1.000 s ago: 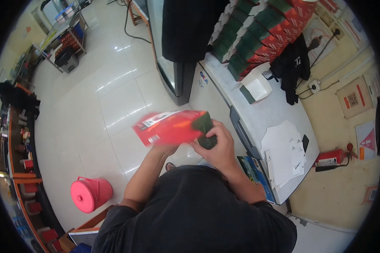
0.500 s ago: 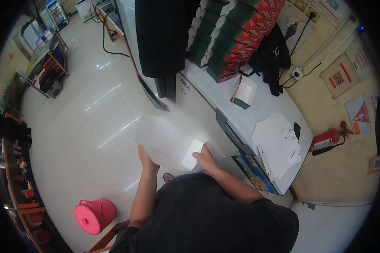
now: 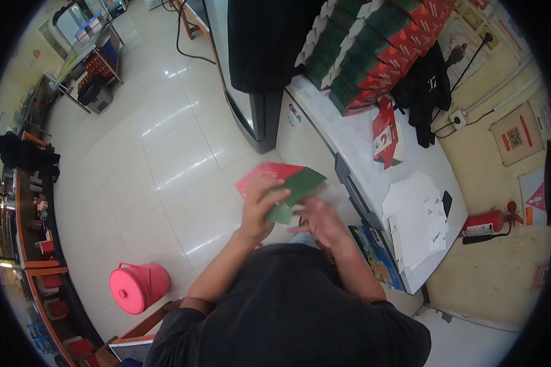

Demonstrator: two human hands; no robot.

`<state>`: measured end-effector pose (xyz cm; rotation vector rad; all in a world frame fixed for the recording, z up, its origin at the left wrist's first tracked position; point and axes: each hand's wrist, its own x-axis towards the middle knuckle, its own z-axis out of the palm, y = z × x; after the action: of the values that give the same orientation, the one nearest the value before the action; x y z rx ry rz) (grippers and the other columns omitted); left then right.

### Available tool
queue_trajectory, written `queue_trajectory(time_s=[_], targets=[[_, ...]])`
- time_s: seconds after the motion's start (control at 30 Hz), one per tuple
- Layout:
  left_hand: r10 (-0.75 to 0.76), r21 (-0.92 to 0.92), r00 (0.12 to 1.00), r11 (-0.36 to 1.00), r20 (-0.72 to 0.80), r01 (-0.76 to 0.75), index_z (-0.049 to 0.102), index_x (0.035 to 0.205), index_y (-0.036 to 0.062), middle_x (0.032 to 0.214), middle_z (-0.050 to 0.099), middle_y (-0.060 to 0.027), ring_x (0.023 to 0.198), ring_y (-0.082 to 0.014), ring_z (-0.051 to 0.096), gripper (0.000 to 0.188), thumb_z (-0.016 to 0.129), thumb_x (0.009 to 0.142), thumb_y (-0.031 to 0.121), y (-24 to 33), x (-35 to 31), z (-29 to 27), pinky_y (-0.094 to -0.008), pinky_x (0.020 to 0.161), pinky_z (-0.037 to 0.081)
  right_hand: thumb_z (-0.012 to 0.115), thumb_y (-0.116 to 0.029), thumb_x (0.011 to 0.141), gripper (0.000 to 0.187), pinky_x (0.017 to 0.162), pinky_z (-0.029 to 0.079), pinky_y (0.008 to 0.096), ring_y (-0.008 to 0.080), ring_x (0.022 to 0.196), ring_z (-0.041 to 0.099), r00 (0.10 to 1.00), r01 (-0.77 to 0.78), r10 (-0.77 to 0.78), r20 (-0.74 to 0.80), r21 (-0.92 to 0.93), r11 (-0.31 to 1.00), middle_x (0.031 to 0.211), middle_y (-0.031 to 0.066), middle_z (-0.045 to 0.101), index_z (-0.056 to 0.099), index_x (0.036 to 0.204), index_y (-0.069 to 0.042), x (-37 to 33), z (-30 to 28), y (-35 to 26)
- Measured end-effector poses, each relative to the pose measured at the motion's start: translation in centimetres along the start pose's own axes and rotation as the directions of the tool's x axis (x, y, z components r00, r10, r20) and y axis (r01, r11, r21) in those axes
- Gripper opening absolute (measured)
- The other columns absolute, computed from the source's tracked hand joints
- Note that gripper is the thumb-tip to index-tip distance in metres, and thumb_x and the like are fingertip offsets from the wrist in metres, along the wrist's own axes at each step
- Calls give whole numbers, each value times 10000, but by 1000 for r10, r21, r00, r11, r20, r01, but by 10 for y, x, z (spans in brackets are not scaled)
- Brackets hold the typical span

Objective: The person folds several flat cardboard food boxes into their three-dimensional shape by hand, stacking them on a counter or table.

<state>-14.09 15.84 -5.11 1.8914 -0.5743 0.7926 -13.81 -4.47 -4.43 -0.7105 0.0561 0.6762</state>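
Over floor (image 3: 183,153) extending left, the left hand (image 3: 261,205) grips a part-folded red-green box (image 3: 305,185); right hand (image 3: 322,221) blurred, grip indeterminable; counter (image 3: 352,137) edge rightward.

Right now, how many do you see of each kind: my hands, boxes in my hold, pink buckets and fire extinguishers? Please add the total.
Hands: 2, left hand and right hand
Held red and green box: 1
Pink bucket: 1
Fire extinguisher: 1
Total: 5

On my feed I see a blk tee (image 3: 288,306), short sleeves (image 3: 179,324) ending nr elbows; forearms (image 3: 219,269), L hand (image 3: 259,211) & R hand (image 3: 322,221) bare.
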Motion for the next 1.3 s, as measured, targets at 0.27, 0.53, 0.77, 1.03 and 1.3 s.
queue_trajectory(time_s=[0.27,0.53,0.77,1.03,1.3], targets=[[-237,-468,954,875,-186,126,444,1337,41,1318,525,-264,1180,-366,572,423,439,1041,343,23,-5,24,-459,986,464,629,-58,932,348,830,602,434,252,1010,675,973,165,-183,-140,-133,977,1179,135,629,519,1260,-19,4,31,-23],[175,-58,969,984,176,-167,686,1127,53,1310,569,-197,1103,-398,609,425,702,864,386,28,29,-15,-432,898,530,641,5,905,308,822,606,390,238,974,690,955,238,-253,-157,-109,965,1100,111,674,580,1207,-11,-11,43,-41],[144,176,979,970,146,-169,730,1124,118,1326,565,-182,1117,-384,587,391,771,771,281,37,32,0,-422,889,528,640,50,890,340,816,599,320,177,992,671,945,266,-299,-132,-222,938,1106,81,659,580,1216,-24,-22,60,-35],[-160,-283,954,931,252,231,681,1241,100,1372,557,-194,1184,-352,600,487,804,773,148,39,41,23,-386,917,521,641,7,908,398,829,597,314,156,1009,652,912,293,-383,-149,-418,860,1147,83,627,531,1291,-7,-37,25,-34],[-44,-213,950,970,309,114,726,1120,82,1199,676,-172,979,-269,710,396,820,736,47,33,59,67,-327,803,583,531,-172,999,338,817,594,334,144,983,642,908,162,-305,-286,-434,886,1110,104,633,525,1277,19,-73,16,-111]])
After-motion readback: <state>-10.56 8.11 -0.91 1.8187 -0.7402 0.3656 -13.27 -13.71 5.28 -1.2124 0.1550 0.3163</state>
